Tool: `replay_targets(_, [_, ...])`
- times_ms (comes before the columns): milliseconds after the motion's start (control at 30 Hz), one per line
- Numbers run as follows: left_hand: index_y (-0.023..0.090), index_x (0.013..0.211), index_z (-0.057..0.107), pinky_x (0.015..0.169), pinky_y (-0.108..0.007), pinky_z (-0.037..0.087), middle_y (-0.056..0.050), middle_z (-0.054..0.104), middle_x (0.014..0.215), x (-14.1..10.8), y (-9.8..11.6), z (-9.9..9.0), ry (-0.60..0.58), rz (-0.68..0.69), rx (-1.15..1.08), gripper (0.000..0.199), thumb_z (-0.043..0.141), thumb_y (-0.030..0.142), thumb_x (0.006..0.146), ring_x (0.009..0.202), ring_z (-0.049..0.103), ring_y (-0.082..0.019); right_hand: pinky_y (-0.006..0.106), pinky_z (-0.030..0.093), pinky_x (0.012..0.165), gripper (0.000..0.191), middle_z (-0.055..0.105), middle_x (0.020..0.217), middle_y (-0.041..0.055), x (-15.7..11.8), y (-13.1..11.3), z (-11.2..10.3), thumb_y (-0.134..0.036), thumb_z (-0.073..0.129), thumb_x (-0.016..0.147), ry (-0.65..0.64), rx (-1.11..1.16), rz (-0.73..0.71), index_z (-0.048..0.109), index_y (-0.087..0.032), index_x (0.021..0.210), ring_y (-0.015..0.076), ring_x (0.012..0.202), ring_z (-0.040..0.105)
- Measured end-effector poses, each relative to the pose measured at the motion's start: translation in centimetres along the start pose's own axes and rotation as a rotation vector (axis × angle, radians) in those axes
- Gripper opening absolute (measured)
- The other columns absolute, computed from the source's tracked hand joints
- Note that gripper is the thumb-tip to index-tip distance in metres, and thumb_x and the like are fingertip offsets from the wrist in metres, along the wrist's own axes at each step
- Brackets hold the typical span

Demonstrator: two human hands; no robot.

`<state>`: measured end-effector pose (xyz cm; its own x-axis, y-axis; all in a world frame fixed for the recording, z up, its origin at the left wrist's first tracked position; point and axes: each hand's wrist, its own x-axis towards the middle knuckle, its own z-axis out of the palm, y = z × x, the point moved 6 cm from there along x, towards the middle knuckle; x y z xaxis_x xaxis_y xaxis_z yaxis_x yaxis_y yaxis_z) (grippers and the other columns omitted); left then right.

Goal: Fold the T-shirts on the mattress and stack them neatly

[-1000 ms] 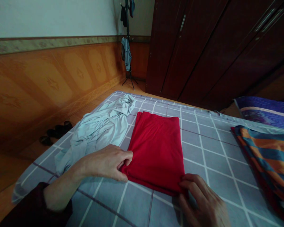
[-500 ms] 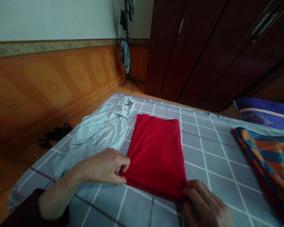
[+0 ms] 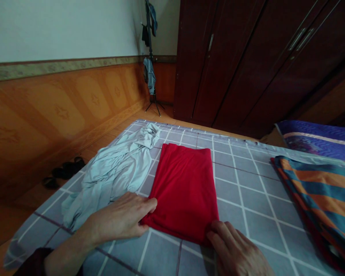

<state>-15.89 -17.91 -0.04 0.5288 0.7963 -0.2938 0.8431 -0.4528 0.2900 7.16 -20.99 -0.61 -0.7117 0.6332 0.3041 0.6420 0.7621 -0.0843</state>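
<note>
A red cloth (image 3: pixel 186 191), folded into a flat rectangle, lies on the grey checked bed cover (image 3: pixel 247 191). My left hand (image 3: pixel 123 216) pinches its near left corner between thumb and fingers. At the near right corner, the curled fingers of my right hand (image 3: pixel 235 247) grip the fabric; the thumb is hidden. A crumpled pale grey-green garment (image 3: pixel 112 168) spreads out left of the red cloth, just beyond my left hand.
Folded orange and blue striped cloth (image 3: pixel 324 191) lies at the right. Behind it is purple bedding (image 3: pixel 319 134). Dark shoes (image 3: pixel 64 170) stand on the floor at left. A coat rack (image 3: pixel 150 53) and a dark red wardrobe (image 3: pixel 232 57) stand beyond the bed.
The view has shifted a little, so the bed and cloths appear slightly lower and further left. Both hands remain at the red cloth's near corners.
</note>
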Motion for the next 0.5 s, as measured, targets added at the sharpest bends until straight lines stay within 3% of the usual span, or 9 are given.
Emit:
replay_targets(133, [0.023, 0.087, 0.048, 0.064, -0.027, 0.033, 0.001, 0.062, 0.082, -0.8, 1.0, 0.6, 0.103, -0.095, 0.055, 0.02, 0.041, 0.008, 0.075, 0.075, 0.059, -0.018, 0.026, 0.041, 0.051, 0.032, 0.056, 0.072, 0.0013, 0.5, -0.1, -0.2, 0.005, 0.036, 0.069, 0.024, 0.065, -0.006, 0.046, -0.023, 0.079, 0.0165, 0.059, 0.051])
replay_targets(233, [0.022, 0.081, 0.048, 0.06, -0.026, 0.031, 0.002, 0.062, 0.076, -1.5, 2.7, 0.8, 0.153, -0.12, 0.011, 0.015, 0.042, 0.009, 0.076, 0.07, 0.06, -0.016, 0.027, 0.037, 0.05, 0.031, 0.054, 0.07, 0.0008, 0.3, 0.7, -2.0, 0.005, 0.036, 0.07, 0.084, 0.064, 0.002, 0.045, -0.024, 0.075, 0.0171, 0.058, 0.048])
replay_targets(400, [0.022, 0.078, 0.053, 0.06, -0.024, 0.03, 0.005, 0.063, 0.072, -2.7, 6.6, 1.0, 0.109, -0.028, -0.127, 0.009, 0.051, 0.014, 0.078, 0.067, 0.058, -0.012, 0.026, 0.035, 0.049, 0.031, 0.055, 0.069, 0.0013, -2.9, 2.1, -4.7, 0.004, 0.033, 0.069, 0.062, 0.088, 0.006, 0.046, -0.024, 0.075, 0.0155, 0.057, 0.049])
replay_targets(500, [0.021, 0.075, 0.056, 0.061, -0.022, 0.032, 0.005, 0.062, 0.07, -2.5, 7.2, 0.2, 0.146, -0.058, -0.204, 0.008, 0.053, 0.022, 0.083, 0.066, 0.057, -0.012, 0.025, 0.036, 0.051, 0.033, 0.057, 0.074, 0.0016, -4.5, 2.2, -5.0, 0.003, 0.034, 0.067, 0.016, 0.097, -0.026, 0.049, -0.023, 0.082, 0.0143, 0.058, 0.049])
